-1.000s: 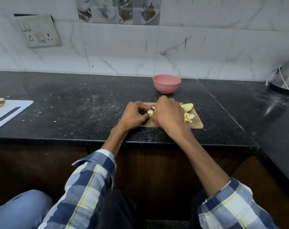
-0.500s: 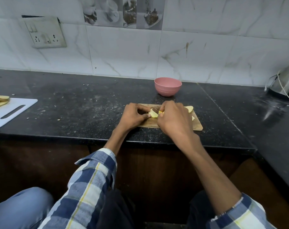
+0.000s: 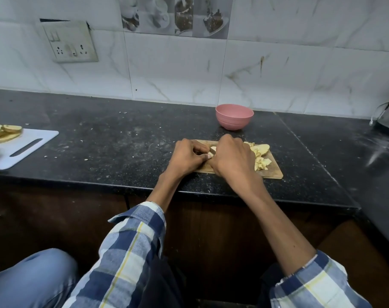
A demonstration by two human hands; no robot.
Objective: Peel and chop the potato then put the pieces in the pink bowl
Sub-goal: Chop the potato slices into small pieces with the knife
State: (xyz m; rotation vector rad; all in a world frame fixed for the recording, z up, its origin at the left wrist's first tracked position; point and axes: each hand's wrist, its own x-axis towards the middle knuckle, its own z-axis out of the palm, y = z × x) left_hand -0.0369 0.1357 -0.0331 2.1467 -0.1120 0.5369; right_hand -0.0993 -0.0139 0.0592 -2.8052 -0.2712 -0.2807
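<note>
Fingers [image 3: 201, 149] of my left hand [image 3: 186, 157] curled round a potato piece [image 3: 213, 149] on the wooden board [image 3: 272, 171]; my right hand [image 3: 232, 160] gripped something hidden. Chopped pieces [image 3: 260, 155] lay beside, pink bowl [image 3: 234, 116] behind on the worktop [image 3: 122, 147].

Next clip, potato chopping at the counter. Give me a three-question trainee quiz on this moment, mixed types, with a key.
1. True or false: the pink bowl stands on the wooden board.
2. The cut potato pieces lie: A) in the bowl, B) on the wooden board, C) on the white board.
3. Where do the left hand and right hand meet?

Key: 1 false, it stands behind it on the counter. 2 B. 3 over the wooden board's left part.
</note>
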